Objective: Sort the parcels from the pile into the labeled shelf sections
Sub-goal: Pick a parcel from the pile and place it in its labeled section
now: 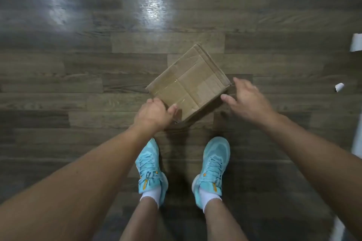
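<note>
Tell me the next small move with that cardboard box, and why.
Probably bring the right hand onto the right corner of the cardboard box and grip it. The left hand holds the near edge with thumb on top, while the right hand is open beside the corner; the box rests on the floor.

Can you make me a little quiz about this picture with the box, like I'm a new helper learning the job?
1. True or false: the flat brown cardboard box has its flaps standing open.
2. The right hand beside the box is: A) open, fingers spread B) a tight fist C) holding a tape roll
3. Fill in: the left hand grips the box's near ____, thumb on top.

Key: 1 false, the flaps are taped flat; 2 A; 3 corner.
</note>
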Available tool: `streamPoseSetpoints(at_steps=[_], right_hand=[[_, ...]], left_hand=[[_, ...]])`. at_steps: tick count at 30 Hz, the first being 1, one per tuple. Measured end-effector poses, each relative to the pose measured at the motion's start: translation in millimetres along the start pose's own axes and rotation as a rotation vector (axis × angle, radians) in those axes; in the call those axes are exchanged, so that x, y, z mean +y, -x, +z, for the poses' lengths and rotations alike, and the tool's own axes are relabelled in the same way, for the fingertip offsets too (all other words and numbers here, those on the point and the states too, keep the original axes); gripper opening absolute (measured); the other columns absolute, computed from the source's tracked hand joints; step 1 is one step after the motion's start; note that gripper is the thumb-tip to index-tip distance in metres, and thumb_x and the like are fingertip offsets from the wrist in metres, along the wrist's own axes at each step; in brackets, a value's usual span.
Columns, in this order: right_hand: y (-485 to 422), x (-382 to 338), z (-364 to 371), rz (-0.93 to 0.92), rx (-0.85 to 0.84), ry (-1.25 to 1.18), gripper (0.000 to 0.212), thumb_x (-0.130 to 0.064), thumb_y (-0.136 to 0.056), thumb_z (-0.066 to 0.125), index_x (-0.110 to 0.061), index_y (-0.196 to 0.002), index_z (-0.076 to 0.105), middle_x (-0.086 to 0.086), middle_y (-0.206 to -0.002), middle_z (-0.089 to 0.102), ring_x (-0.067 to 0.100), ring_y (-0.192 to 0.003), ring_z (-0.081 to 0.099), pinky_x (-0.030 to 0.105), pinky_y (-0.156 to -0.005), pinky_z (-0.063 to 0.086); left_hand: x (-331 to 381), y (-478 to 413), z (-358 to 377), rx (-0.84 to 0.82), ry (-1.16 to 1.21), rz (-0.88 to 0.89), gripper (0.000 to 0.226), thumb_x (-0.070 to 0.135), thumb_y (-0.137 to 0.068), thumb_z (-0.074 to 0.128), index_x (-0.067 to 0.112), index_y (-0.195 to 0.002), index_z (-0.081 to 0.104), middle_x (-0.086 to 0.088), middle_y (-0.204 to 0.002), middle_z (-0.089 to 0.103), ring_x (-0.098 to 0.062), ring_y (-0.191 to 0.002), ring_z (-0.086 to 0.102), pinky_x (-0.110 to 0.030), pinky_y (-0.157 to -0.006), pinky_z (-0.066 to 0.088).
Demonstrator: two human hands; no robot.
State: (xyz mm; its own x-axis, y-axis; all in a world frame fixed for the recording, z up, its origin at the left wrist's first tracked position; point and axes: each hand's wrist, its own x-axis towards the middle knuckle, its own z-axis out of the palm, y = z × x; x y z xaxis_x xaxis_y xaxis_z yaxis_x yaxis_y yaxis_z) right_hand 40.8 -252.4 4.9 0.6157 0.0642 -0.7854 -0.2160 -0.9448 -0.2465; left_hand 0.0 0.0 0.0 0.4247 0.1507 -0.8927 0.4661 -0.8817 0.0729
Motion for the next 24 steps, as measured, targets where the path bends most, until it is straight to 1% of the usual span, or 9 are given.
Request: streamPoseSetpoints(at_steps=[3, 6, 9, 11, 12, 14, 16, 19, 24], right_hand=[[-31.4, 4.2, 4.0, -0.019, 0.016, 0.017, 0.077, -0.051, -0.101, 0.049, -0.01, -0.159, 0.02, 0.015, -0.163, 0.027, 0.034, -0.148, 0.028, 0.047, -0.117, 0.028], [-54.3, 1.5, 9.6, -0.043, -0.032, 0.023, 0.079, -0.054, -0.1, 0.049, -0.012, -0.16, 0.02, 0.013, -0.163, 0.029, 0.031, -0.148, 0.03, 0.044, -0.119, 0.029], [-65.4, -2.6, 17.1, -0.045, -0.048, -0.062, 0.076, -0.055, -0.098, 0.052, -0.015, -0.157, 0.026, 0.013, -0.158, 0.039, 0.031, -0.143, 0.039, 0.041, -0.116, 0.034], [-66.0, -3.2, 22.6, -0.006, -0.021, -0.143, 0.071, -0.054, -0.097, 0.054, -0.015, -0.152, 0.034, 0.015, -0.152, 0.047, 0.033, -0.137, 0.045, 0.038, -0.11, 0.038], [-64.5, -2.7, 25.4, 0.011, -0.005, -0.16, 0.067, -0.054, -0.097, 0.055, -0.013, -0.148, 0.038, 0.016, -0.148, 0.05, 0.035, -0.134, 0.048, 0.038, -0.106, 0.04], [-56.0, -0.4, 30.2, 0.044, 0.032, -0.146, 0.065, -0.058, -0.096, 0.054, -0.008, -0.138, 0.045, 0.018, -0.141, 0.056, 0.037, -0.129, 0.052, 0.041, -0.101, 0.043], [-41.1, 6.9, 31.4, 0.079, 0.084, -0.174, 0.067, -0.062, -0.094, 0.055, -0.006, -0.131, 0.046, 0.019, -0.135, 0.058, 0.039, -0.123, 0.056, 0.043, -0.097, 0.046], [-8.0, 14.1, 22.2, 0.106, 0.111, -0.255, 0.067, -0.067, -0.093, 0.051, -0.01, -0.127, 0.044, 0.015, -0.13, 0.06, 0.038, -0.116, 0.059, 0.041, -0.089, 0.047], [67.7, 4.0, -23.0, 0.119, 0.082, -0.302, 0.069, -0.07, -0.093, 0.047, -0.013, -0.133, 0.049, 0.012, -0.132, 0.062, 0.034, -0.12, 0.059, 0.045, -0.098, 0.049]], left_hand=[[8.3, -24.6, 11.5, 0.093, 0.016, -0.105, 0.083, 0.068, -0.099, 0.041, -0.001, -0.144, 0.04, -0.022, -0.146, 0.05, -0.039, -0.134, 0.05, -0.043, -0.106, 0.042], [17.2, -36.8, 21.5, 0.201, 0.091, -0.228, 0.087, 0.071, -0.096, 0.045, 0.0, -0.145, 0.033, -0.021, -0.141, 0.057, -0.039, -0.131, 0.054, -0.042, -0.101, 0.044], [17.8, -45.8, 27.9, 0.239, 0.296, -0.334, 0.089, 0.068, -0.094, 0.055, 0.0, -0.146, 0.028, -0.02, -0.141, 0.058, -0.039, -0.133, 0.053, -0.042, -0.104, 0.042], [16.8, -49.4, 33.0, 0.218, 0.511, -0.378, 0.094, 0.062, -0.093, 0.062, 0.0, -0.151, 0.023, -0.02, -0.147, 0.053, -0.038, -0.138, 0.048, -0.042, -0.111, 0.039], [16.0, -49.8, 36.1, 0.205, 0.622, -0.37, 0.093, 0.059, -0.093, 0.065, 0.0, -0.152, 0.023, -0.018, -0.148, 0.052, -0.038, -0.139, 0.048, -0.043, -0.115, 0.039], [13.2, -44.9, 41.3, 0.207, 0.753, -0.298, 0.081, 0.052, -0.093, 0.069, 0.005, -0.147, 0.031, -0.014, -0.144, 0.055, -0.035, -0.135, 0.052, -0.046, -0.114, 0.041], [12.3, -32.1, 41.7, 0.235, 0.749, -0.189, 0.068, 0.046, -0.093, 0.071, 0.01, -0.139, 0.036, -0.009, -0.137, 0.059, -0.031, -0.127, 0.057, -0.045, -0.11, 0.045], [15.0, -3.4, 26.3, 0.251, 0.735, -0.061, 0.067, 0.046, -0.092, 0.073, 0.017, -0.137, 0.033, -0.003, -0.132, 0.059, -0.026, -0.121, 0.06, -0.045, -0.106, 0.048], [33.3, 58.5, -29.2, 0.224, 0.657, 0.014, 0.071, 0.053, -0.09, 0.071, 0.021, -0.138, 0.03, -0.003, -0.125, 0.063, -0.03, -0.114, 0.063, -0.049, -0.106, 0.048]])
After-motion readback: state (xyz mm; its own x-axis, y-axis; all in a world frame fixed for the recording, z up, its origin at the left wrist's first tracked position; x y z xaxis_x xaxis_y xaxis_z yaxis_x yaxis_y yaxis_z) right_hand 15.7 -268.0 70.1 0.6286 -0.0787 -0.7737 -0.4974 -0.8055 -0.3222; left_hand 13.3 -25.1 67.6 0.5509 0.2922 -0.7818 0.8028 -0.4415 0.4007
